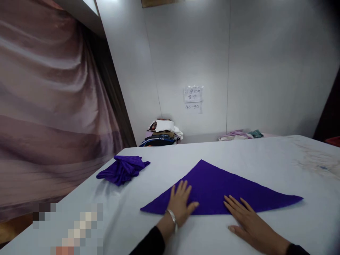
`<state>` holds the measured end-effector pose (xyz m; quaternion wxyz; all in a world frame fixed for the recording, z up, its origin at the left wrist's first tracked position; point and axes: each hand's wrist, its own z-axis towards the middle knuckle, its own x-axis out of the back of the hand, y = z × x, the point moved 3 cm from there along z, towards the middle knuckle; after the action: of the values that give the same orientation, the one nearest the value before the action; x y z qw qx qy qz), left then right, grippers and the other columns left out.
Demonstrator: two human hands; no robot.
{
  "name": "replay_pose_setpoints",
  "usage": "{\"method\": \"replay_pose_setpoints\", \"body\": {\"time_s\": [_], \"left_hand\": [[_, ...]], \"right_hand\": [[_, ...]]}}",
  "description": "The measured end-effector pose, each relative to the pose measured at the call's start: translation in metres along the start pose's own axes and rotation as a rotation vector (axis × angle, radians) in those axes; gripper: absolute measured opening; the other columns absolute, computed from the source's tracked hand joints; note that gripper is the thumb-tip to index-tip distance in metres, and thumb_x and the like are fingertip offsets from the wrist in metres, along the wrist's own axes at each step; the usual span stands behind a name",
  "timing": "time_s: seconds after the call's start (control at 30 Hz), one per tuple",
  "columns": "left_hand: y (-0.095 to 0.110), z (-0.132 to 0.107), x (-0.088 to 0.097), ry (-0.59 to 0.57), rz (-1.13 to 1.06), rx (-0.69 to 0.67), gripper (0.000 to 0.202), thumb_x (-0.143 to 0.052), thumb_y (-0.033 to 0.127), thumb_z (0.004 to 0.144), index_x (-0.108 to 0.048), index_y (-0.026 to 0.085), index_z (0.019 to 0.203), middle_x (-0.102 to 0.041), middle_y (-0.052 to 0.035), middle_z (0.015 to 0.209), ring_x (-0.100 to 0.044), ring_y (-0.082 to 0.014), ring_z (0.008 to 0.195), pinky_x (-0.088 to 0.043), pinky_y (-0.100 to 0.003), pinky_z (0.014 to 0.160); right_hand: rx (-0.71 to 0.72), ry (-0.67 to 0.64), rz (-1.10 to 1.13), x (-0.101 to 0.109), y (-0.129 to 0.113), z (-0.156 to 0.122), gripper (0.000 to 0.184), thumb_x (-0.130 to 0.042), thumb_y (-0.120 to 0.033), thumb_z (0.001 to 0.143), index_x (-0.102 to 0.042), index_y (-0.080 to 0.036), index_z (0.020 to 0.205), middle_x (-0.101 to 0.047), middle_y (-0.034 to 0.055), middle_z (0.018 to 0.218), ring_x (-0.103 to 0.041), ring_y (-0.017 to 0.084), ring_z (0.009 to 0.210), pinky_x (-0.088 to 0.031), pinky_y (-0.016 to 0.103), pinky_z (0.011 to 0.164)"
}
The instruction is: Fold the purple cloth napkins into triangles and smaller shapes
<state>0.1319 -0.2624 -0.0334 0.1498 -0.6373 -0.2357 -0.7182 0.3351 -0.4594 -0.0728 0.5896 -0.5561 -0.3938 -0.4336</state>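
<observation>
A purple cloth (209, 189) lies flat on the white table, folded into a triangle with its peak pointing away from me and its long edge towards me. My left hand (180, 203) rests on the left part of the cloth, fingers spread, with a silver bracelet at the wrist. On the right, my right hand (245, 223) has its outstretched fingertips on the cloth's near edge, while its thumb is over the bare tabletop. Neither hand grips anything.
A crumpled purple cloth (123, 170) lies at the table's (170, 161) left edge. Behind the table are a pile of folded fabrics (163, 132) and more cloth (237, 134). A pinkish curtain (50, 106) hangs at left; a paper sign (193, 99) is on the wall.
</observation>
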Motion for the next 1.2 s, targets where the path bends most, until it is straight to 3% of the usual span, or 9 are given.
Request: {"method": "replay_pose_setpoints", "body": {"time_s": [0.13, 0.33, 0.5, 0.6, 0.7, 0.83, 0.97, 1.1, 1.2], "left_hand": [[0.043, 0.001, -0.024, -0.088, -0.116, -0.176, 0.070, -0.022, 0.066, 0.083, -0.023, 0.026, 0.141, -0.015, -0.0041, 0.150, -0.008, -0.0242, 0.138, -0.004, -0.052, 0.110], [0.035, 0.002, -0.032, -0.121, -0.128, -0.150, 0.072, -0.020, 0.068, 0.082, -0.022, 0.027, 0.141, -0.015, -0.0044, 0.150, -0.007, -0.0245, 0.138, -0.003, -0.055, 0.110], [0.033, 0.004, -0.035, -0.119, -0.100, -0.163, 0.069, -0.020, 0.065, 0.084, -0.020, 0.027, 0.142, -0.013, -0.0031, 0.151, -0.005, -0.0237, 0.138, -0.004, -0.054, 0.110], [0.032, 0.006, -0.037, -0.140, -0.077, -0.155, 0.067, -0.019, 0.061, 0.086, -0.021, 0.024, 0.142, -0.014, -0.0037, 0.150, -0.005, -0.0240, 0.138, -0.004, -0.053, 0.110], [0.032, 0.006, -0.037, -0.143, -0.074, -0.148, 0.069, -0.020, 0.063, 0.085, -0.021, 0.025, 0.142, -0.014, -0.0027, 0.150, -0.006, -0.0234, 0.138, -0.005, -0.053, 0.111], [0.033, 0.005, -0.034, -0.133, -0.098, -0.149, 0.071, -0.020, 0.067, 0.083, -0.020, 0.028, 0.142, -0.014, -0.0015, 0.150, -0.006, -0.0230, 0.138, -0.004, -0.053, 0.110], [0.033, 0.005, -0.033, -0.135, -0.116, -0.142, 0.071, -0.019, 0.068, 0.083, -0.021, 0.028, 0.142, -0.013, -0.0012, 0.151, -0.005, -0.0233, 0.138, -0.003, -0.053, 0.110], [0.032, 0.006, -0.033, -0.138, -0.120, -0.140, 0.072, -0.019, 0.069, 0.082, -0.021, 0.028, 0.141, -0.014, -0.0012, 0.151, -0.004, -0.0234, 0.138, -0.002, -0.053, 0.110], [0.033, 0.005, -0.033, -0.128, -0.116, -0.149, 0.071, -0.018, 0.068, 0.083, -0.021, 0.028, 0.141, -0.015, -0.0014, 0.150, -0.004, -0.0230, 0.138, -0.002, -0.053, 0.110]], "right_hand": [[0.012, 0.006, 0.038, -0.001, 0.001, 0.000, 0.061, -0.036, -0.053, 0.089, -0.016, -0.031, 0.142, -0.018, 0.0025, 0.148, -0.013, 0.028, 0.136, -0.008, 0.055, 0.108], [-0.013, -0.060, 0.091, 0.007, 0.001, 0.004, 0.063, -0.035, -0.055, 0.088, -0.018, -0.028, 0.142, -0.016, 0.0053, 0.149, -0.011, 0.029, 0.136, -0.006, 0.056, 0.107], [0.037, -0.039, 0.153, 0.023, -0.036, 0.034, 0.066, -0.035, -0.057, 0.088, -0.016, -0.026, 0.143, -0.012, 0.0066, 0.150, -0.009, 0.028, 0.136, -0.004, 0.054, 0.108], [0.121, -0.046, 0.198, 0.017, -0.057, 0.053, 0.069, -0.035, -0.057, 0.088, -0.014, -0.024, 0.144, -0.015, 0.0096, 0.149, -0.011, 0.028, 0.136, -0.004, 0.054, 0.108], [0.121, -0.052, 0.192, 0.006, -0.054, 0.054, 0.070, -0.036, -0.058, 0.087, -0.017, -0.022, 0.143, -0.019, 0.0127, 0.147, -0.014, 0.030, 0.135, -0.004, 0.056, 0.107], [0.013, 0.007, 0.118, 0.005, -0.010, 0.018, 0.064, -0.034, -0.055, 0.088, -0.020, -0.025, 0.143, -0.019, 0.0085, 0.148, -0.014, 0.029, 0.135, -0.006, 0.056, 0.107], [-0.296, 0.092, 0.002, 0.019, 0.070, -0.046, 0.062, -0.031, -0.057, 0.088, -0.024, -0.028, 0.142, -0.020, 0.0032, 0.148, -0.014, 0.027, 0.135, -0.008, 0.054, 0.108], [-0.626, 0.135, -0.141, 0.041, 0.150, -0.102, 0.063, -0.032, -0.063, 0.082, -0.042, -0.028, 0.134, -0.031, 0.0060, 0.144, -0.022, 0.032, 0.133, -0.016, 0.059, 0.105], [-0.669, 0.125, -0.259, 0.057, 0.161, -0.103, 0.057, -0.038, -0.063, 0.078, -0.058, -0.030, 0.120, -0.037, 0.0095, 0.140, -0.023, 0.038, 0.131, -0.015, 0.067, 0.099]]}}
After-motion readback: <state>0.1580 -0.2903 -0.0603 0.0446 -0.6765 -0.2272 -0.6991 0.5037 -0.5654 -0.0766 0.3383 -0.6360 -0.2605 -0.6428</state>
